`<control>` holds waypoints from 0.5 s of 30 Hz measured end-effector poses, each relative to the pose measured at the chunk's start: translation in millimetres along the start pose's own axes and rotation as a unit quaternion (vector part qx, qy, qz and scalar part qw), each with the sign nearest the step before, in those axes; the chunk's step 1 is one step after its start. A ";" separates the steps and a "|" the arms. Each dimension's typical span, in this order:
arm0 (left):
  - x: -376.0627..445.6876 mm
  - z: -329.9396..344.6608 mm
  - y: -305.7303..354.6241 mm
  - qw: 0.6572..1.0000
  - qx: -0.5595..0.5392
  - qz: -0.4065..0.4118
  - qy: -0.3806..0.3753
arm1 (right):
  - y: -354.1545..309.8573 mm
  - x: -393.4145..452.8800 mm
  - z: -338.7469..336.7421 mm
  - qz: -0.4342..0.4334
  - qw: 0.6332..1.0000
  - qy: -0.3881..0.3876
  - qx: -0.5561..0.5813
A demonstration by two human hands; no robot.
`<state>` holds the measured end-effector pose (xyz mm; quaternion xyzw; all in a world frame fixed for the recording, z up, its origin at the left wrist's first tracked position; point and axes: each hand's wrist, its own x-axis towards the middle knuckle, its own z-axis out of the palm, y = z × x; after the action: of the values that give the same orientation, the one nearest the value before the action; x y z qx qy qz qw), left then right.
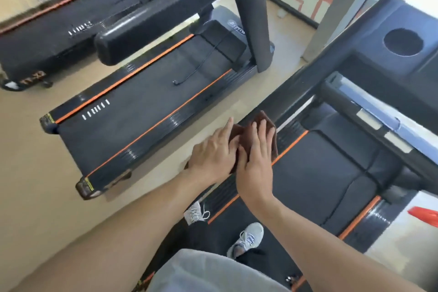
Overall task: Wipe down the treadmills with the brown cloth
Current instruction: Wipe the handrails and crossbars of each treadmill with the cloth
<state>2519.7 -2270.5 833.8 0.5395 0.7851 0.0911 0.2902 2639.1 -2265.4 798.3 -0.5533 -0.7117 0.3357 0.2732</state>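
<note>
The brown cloth [246, 134] is draped over the left handrail [298, 92] of the black treadmill I stand on. My left hand [213, 152] lies on the cloth's left side with fingers stretched out. My right hand [257, 159] lies flat on top of the cloth, fingers straight, pressing it onto the rail. Much of the cloth is hidden under both hands. The treadmill's belt [327, 173] with orange side stripes runs below, and its console [403, 45] with a round cup holder is at upper right.
A second treadmill [142, 106] stands to the left across a strip of beige floor [35, 173], with a thin cord lying on its belt. A third treadmill [59, 26] is farther left. My grey shoes [246, 239] stand on the belt. A grey pillar [343, 7] rises at upper right.
</note>
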 end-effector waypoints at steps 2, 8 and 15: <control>-12.6 1.4 -10.8 1.000 0.022 -0.012 0.012 | 5.3 -3.6 1.5 -0.045 0.998 -0.013 -0.041; -24.9 -7.5 -43.0 0.999 0.030 -0.030 0.016 | -10.0 6.3 6.5 -0.166 0.972 -0.012 -0.167; -51.5 -15.0 -106.9 0.996 -0.055 -0.064 -0.031 | -57.4 8.6 40.7 -0.209 0.912 -0.111 -0.336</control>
<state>2439.4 -2357.3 815.7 0.4737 0.8025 0.0987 0.3490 2571.5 -2273.5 817.9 -0.4103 -0.9075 0.0714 0.0545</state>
